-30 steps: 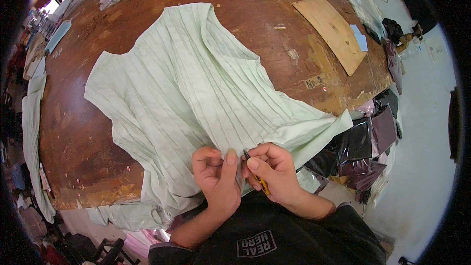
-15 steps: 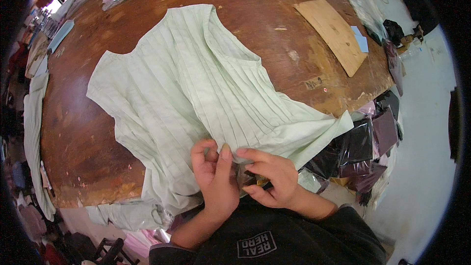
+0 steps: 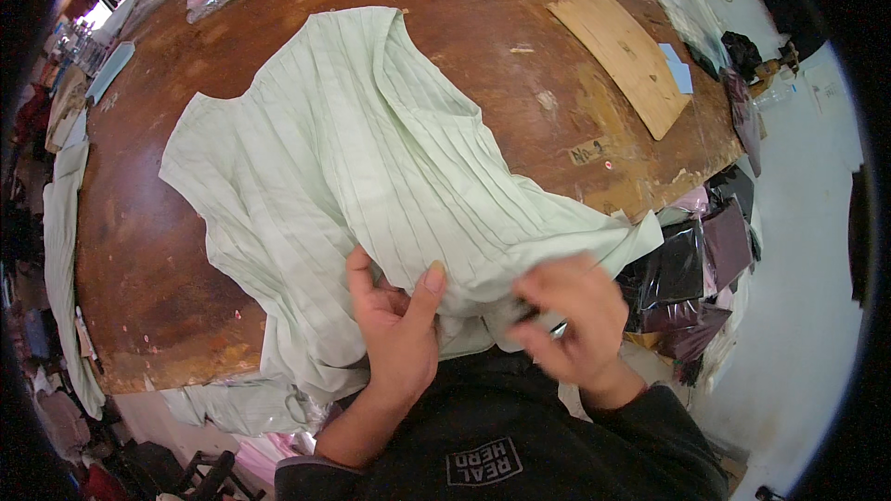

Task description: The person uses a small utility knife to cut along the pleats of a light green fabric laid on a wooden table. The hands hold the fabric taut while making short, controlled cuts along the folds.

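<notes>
Left hand (image 3: 394,329) grips the pale green pleated garment's (image 3: 371,158) near hem; blurred right hand (image 3: 571,315) pinches alongside, cloth stretching away.

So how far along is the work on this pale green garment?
Laid out: the pleated garment is spread over the wooden table. In hand: the left hand grips its near hem, while the blurred right hand works at the same edge. Most of the hem looks unhandled.

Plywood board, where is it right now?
Head view, upper right: the plywood board lies flat on the wooden table, right of the pale green garment, beside blue paper.
</notes>
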`<state>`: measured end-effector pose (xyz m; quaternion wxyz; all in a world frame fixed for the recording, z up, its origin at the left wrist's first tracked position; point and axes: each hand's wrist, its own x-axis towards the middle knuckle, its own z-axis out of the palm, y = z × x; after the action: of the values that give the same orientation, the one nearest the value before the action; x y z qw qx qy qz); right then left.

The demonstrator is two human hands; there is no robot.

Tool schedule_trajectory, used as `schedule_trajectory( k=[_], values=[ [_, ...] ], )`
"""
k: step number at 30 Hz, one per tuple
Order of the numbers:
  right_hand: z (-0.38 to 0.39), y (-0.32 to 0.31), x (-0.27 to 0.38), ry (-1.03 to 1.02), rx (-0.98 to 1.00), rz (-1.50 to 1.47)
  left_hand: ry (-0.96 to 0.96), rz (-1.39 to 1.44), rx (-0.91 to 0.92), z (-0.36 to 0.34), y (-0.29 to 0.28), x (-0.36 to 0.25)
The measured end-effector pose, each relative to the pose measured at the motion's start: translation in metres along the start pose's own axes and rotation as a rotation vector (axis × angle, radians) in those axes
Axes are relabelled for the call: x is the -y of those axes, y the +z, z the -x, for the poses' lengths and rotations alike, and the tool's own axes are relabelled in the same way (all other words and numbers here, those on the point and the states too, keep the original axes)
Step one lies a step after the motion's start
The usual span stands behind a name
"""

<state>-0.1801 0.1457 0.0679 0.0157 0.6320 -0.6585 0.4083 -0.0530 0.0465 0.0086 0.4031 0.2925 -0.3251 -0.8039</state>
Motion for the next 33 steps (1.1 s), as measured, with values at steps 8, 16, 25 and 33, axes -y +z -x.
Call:
schedule_trajectory(
  k=[8, 16, 25, 33],
  values=[
    [-0.029, 0.012, -0.022, 0.108, 0.151, 0.024, 0.032, 0.038, -0.035, -0.001, -0.006, 0.003],
    [-0.025, 0.017, -0.027, 0.043, 0.15, -0.007, 0.026, 0.08, -0.056, -0.005, -0.004, 0.004],
    [-0.025, 0.017, -0.025, -0.023, 0.194, 0.046, 0.014, 0.066, -0.054, -0.004, -0.005, 0.004],
    [-0.023, 0.018, -0.026, -0.038, 0.161, 0.084, -0.008, 0.102, -0.053, -0.004, -0.006, 0.003]
  ],
)
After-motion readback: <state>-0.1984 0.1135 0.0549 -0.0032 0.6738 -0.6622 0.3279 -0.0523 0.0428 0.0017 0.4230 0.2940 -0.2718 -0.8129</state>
